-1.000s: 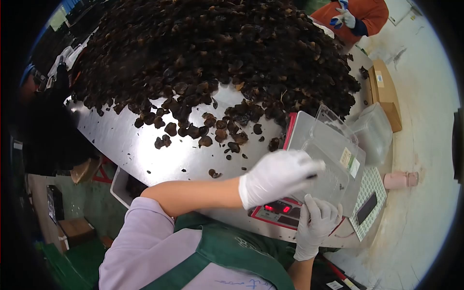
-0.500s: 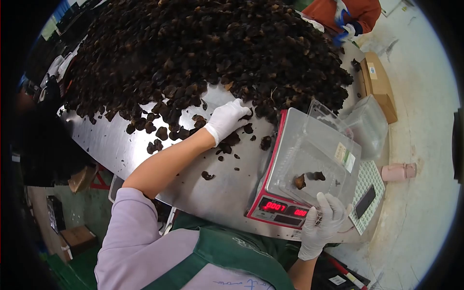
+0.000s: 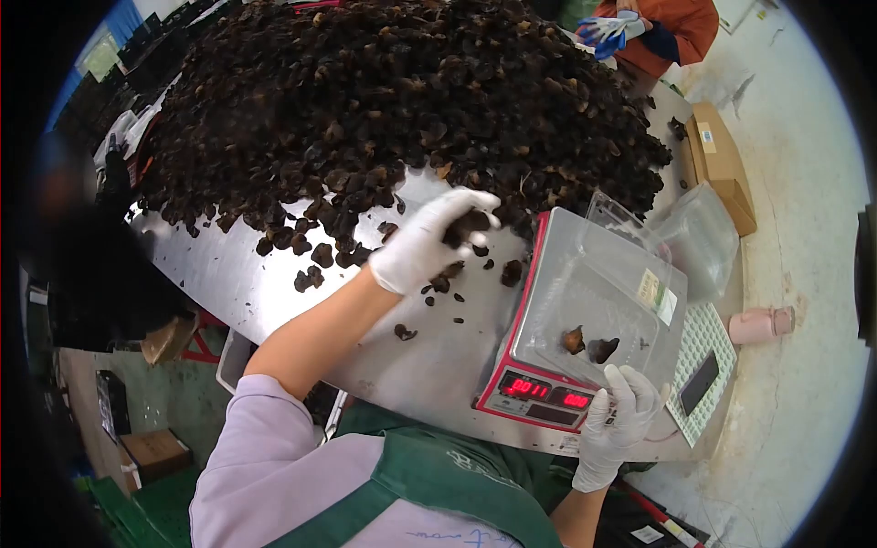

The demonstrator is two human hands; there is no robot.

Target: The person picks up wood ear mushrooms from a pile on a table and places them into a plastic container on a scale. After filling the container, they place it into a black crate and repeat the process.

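A large heap of dark dried wood ear mushrooms (image 3: 384,100) covers the far side of the metal table. Over its near edge, my left hand (image 3: 425,239), in a white glove, curls its fingers around a dark mushroom clump (image 3: 466,226). To the right stands a red-edged digital scale (image 3: 539,399) with red digits lit, the left display near 0.011. On it lies a clear plastic tray (image 3: 594,265) holding two mushroom pieces (image 3: 587,345). My gloved right hand (image 3: 621,425) is at the near right corner of scale and tray, fingers stretched out and thumb apart.
Loose mushroom bits (image 3: 405,332) lie on the metal table (image 3: 384,365). Right of the scale are a clear container (image 3: 699,242), a cardboard box (image 3: 719,164), a phone (image 3: 699,381) on a pale green mat, and a pink bottle (image 3: 763,324). Another person (image 3: 671,36) stands beyond the heap.
My left hand has lifted off the table with a mushroom clump in its fingers. The scale reading has gone from about 0.007 to 0.011. My right hand stays by the scale corner.
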